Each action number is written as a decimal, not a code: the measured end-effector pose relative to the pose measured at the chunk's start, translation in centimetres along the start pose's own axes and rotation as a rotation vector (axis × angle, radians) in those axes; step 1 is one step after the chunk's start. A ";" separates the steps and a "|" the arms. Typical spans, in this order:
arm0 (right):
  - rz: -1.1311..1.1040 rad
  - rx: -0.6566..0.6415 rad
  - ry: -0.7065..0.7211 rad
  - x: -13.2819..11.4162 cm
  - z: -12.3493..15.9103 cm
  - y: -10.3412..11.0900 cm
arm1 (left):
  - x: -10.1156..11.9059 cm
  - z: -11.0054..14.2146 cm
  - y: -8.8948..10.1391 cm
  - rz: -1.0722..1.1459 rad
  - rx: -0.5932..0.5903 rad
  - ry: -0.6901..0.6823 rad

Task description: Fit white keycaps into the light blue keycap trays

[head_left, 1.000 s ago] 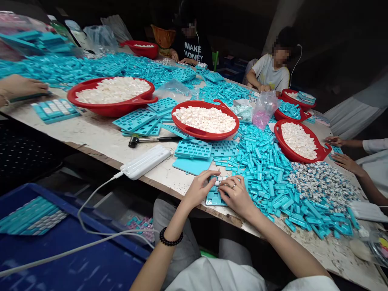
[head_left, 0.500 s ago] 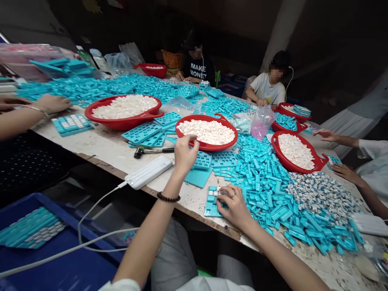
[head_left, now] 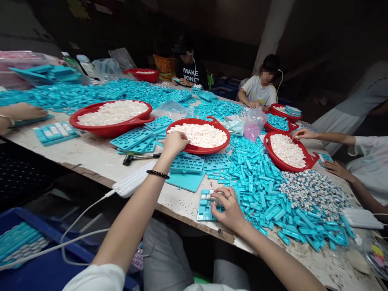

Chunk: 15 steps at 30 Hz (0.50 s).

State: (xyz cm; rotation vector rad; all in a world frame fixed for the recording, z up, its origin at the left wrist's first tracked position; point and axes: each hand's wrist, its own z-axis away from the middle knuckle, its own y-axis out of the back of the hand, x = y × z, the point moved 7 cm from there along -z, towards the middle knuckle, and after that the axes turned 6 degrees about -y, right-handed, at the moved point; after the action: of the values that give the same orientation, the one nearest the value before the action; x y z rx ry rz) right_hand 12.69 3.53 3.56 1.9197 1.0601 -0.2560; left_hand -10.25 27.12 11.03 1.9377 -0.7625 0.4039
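Note:
My left hand reaches into the middle red bowl of white pieces, fingers curled down over them. A black bead bracelet is on that wrist. My right hand rests on a small teal tray at the table's near edge, fingertips pressing white pieces into its slots. A ring is on one finger. A large heap of loose teal parts lies just right of that hand.
Empty teal grid trays and a small hammer lie near the bowl, with a white power bank and cable. Two more red bowls hold white pieces. Other people's hands work at right and left. A blue crate sits below left.
My left hand left the small tray, rose and reached forward into the middle red bowl. My right hand stayed on the tray. The view shifted a little.

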 end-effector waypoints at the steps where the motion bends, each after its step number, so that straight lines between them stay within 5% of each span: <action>1: -0.020 0.017 -0.013 0.1 -0.1 0.2 | 0.3 0.2 0.2 0.012 0.009 0.019; 5: -0.089 0.049 -0.068 0.4 -0.2 0.8 | 3.0 4.2 0.8 0.106 0.050 0.051; 10: -0.263 0.026 -0.252 1.9 -0.2 0.9 | 7.9 14.8 -1.6 0.469 -0.060 -0.058; 15: -0.375 0.007 -0.343 2.9 -0.1 0.7 | 8.6 21.2 -3.5 0.625 -0.115 -0.072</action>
State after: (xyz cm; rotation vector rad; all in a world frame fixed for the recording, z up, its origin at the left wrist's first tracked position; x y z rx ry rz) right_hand 14.99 5.13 2.51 1.5953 1.1734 -0.7713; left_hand -2.33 6.63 3.69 1.5818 -1.4101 0.6485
